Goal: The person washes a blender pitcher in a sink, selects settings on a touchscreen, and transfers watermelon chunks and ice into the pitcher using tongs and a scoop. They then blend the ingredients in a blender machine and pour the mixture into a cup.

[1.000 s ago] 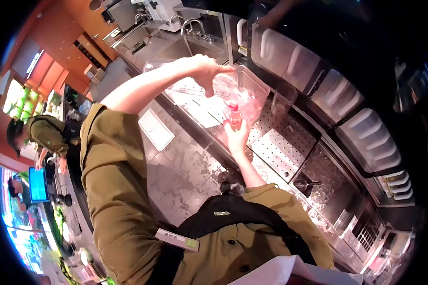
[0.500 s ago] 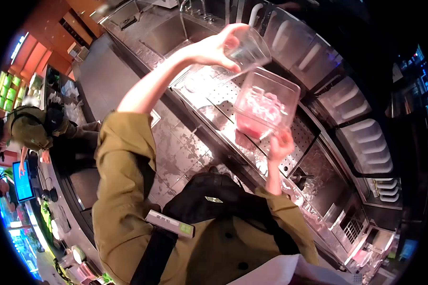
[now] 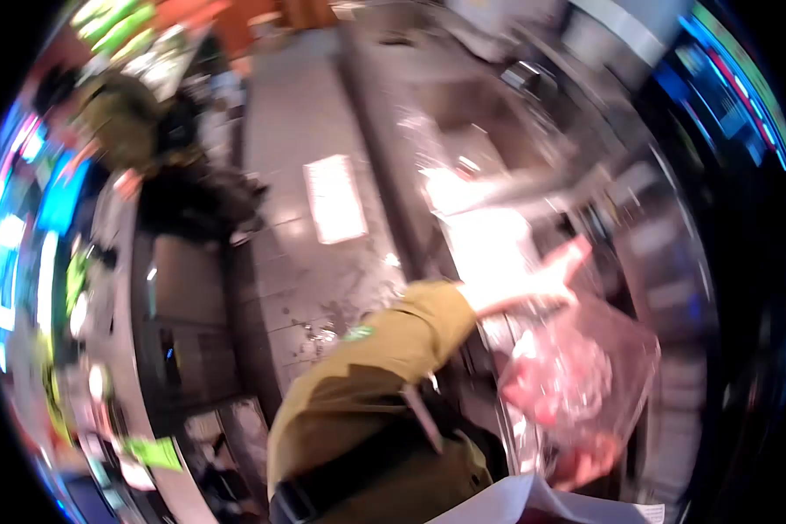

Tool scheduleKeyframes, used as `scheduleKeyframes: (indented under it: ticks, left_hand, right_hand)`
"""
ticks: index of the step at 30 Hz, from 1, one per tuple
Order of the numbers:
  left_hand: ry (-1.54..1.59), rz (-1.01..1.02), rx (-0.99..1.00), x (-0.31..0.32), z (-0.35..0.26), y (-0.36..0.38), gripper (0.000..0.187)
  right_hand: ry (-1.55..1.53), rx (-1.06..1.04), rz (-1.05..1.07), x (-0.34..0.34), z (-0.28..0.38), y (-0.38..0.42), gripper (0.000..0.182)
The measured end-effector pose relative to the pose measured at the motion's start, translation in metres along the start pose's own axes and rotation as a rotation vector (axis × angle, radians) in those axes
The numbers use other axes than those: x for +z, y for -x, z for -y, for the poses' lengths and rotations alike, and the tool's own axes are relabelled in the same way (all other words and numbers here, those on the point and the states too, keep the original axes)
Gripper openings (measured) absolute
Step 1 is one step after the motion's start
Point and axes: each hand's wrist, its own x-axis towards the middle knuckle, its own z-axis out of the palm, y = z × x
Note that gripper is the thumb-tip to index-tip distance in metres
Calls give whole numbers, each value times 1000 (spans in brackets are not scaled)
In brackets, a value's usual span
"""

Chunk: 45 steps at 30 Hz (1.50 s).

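Note:
The view is smeared by motion. My right hand [image 3: 587, 461] grips the near lower side of a clear square container [image 3: 624, 354]. Inside the container lie pinkish, glossy pieces [image 3: 568, 367] that look like ice or something similar; the blur hides what they are. My left hand [image 3: 561, 272] is stretched out just beyond the container's far edge, over the steel counter. Something see-through may be at its fingers, but its outline and the finger positions are too blurred to make out.
Beyond my left hand, a steel sink [image 3: 480, 122] is set in the counter. Translucent bins [image 3: 672, 349] line the right side. A co-worker [image 3: 122, 122] stands at the left counter by a bright blue screen [image 3: 61, 192]. A tiled floor [image 3: 293, 175] runs between the counters.
The view has swung round, moving the sink and co-worker rightward in the picture. Both hands and the container now appear lower and further right. The clear cup in my left hand is no longer distinct.

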Motion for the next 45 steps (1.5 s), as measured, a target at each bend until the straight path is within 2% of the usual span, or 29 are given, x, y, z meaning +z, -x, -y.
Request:
scheduleKeyframes:
  ticks: [3, 7, 8, 10, 12, 13, 16, 17, 18, 19, 20, 21, 22, 24, 26, 28, 29, 30, 32, 34, 36, 37, 38, 40, 41, 42, 43, 44, 45]
  left_hand:
    - [-7, 6, 25, -60, 37, 4, 65]
    - [37, -62, -12, -220, 76, 15, 49]
    - [-15, -167, -64, -279, 82, 19, 45]
    - [-185, -452, -327, -407, 89, 18, 34]
    - [-584, -603, -329, -510, 123, 15, 35]
    - [-582, -633, -380, -553, 137, 9, 32]
    - [-684, -633, -488, -653, 178, -18, 23]
    - [-646, -703, -384, -675, 193, -33, 18]
    - [-627, -634, -445, -698, 203, -53, 20]
    - [-663, -542, -439, -724, 219, -74, 21]
    - [-583, -508, -490, -744, 232, -97, 21]
    - [-667, -500, -452, -762, 273, -122, 22]
    - [-669, -458, -459, -780, 306, -148, 23]
    - [-688, -402, -567, -807, 355, -208, 23]
    - [-784, -313, -446, -832, 410, -272, 27]
    - [-779, -146, -474, -845, 458, -334, 30]
    - [-828, -21, -467, -847, 487, -361, 32]
    - [-743, 72, -635, -845, 497, -388, 39]
    - [-863, 108, -413, -837, 511, -426, 48]
    - [-1091, 152, -309, -824, 567, -443, 72]
    - [-846, 555, -736, -850, 489, -494, 75]
    - [-867, 655, -713, -857, 508, -507, 75]
    - [-871, 644, -627, -867, 544, -512, 73]
    - [-682, 844, -722, -898, 607, -540, 73]
    - [-623, 665, -613, -914, 635, -545, 75]
    - [-625, 674, -515, -929, 635, -562, 78]
    - [-539, 634, -393, -944, 610, -582, 78]
    - [-431, 544, -203, -955, 601, -598, 73]
    - [-214, 562, -195, -966, 586, -620, 64]
  right_hand:
    - [-247, 294, -61, 131, -17, -41, 18]
    - [-371, 361, 51, 298, 2, -83, 20]
    - [-388, 365, 67, 339, 12, -92, 20]
    - [-410, 382, 93, 416, 33, -110, 20]
    - [-420, 382, 119, 480, 53, -128, 21]
    - [-432, 377, 136, 510, 60, -141, 21]
    - [-407, 423, 118, 569, 69, -172, 22]
    - [-404, 438, 91, 586, 74, -178, 23]
    - [-406, 455, 66, 606, 81, -183, 23]
    - [-577, 358, 42, 644, 80, -190, 22]
    - [-442, 408, 0, 677, 100, -203, 14]
    - [-415, 432, 0, 708, 100, -212, 10]
    - [-493, 457, -55, 744, 93, -216, 12]
    - [-848, 368, -76, 808, 51, -219, 15]
    - [-633, 447, -203, 868, 73, -244, 16]
    - [-690, 517, -161, 913, 59, -250, 17]
    - [-615, 624, -181, 931, 58, -254, 14]
    - [-584, 637, -218, 948, 60, -259, 14]
    - [-513, 630, -299, 983, 69, -275, 12]
    - [-387, 598, -293, 1007, 70, -294, 13]
    - [-298, 574, -296, 1030, 71, -291, 17]
    - [-243, 597, -340, 1046, 67, -279, 23]
    - [-281, 606, -365, 1064, 72, -285, 24]
    - [-348, 633, -437, 1099, 87, -295, 27]
    - [-243, 631, -450, 1121, 87, -294, 31]
    - [-222, 656, -527, 1143, 84, -279, 33]
    - [-211, 667, -611, 1171, 77, -277, 35]
    - [-121, 716, -622, 1190, 83, -288, 31]
    - [-108, 721, -592, 1204, 100, -319, 27]
